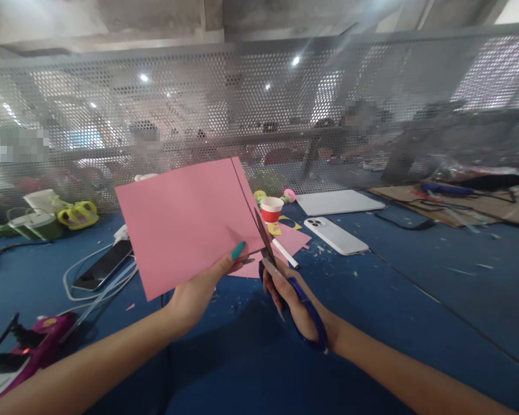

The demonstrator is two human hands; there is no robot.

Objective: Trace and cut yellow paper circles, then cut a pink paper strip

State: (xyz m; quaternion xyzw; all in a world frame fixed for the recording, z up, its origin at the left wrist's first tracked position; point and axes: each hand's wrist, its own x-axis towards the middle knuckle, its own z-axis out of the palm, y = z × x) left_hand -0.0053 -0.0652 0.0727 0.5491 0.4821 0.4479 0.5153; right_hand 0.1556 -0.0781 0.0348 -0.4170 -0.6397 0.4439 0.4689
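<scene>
A sheet of pink paper (185,222) is raised above the table, pinched along its lower edge by my left hand (201,291), thumb on the near face. A dark line runs down the sheet close to its right edge. My right hand (296,300) grips blue-handled scissors (309,311), fingers through the loops. The scissor blades point up and lie at the paper's lower right corner, by the line. Behind them on the table are a white marker (285,253), pink paper pieces (294,237) and yellow paper scraps (289,222).
A red and white paper cup (271,210) stands beyond the scissors. Right of it lie a white phone (335,235) and a white flat panel (339,202). At left are a black phone (104,265), cables and a magenta power strip (47,340). A perforated metal screen (225,109) stands behind.
</scene>
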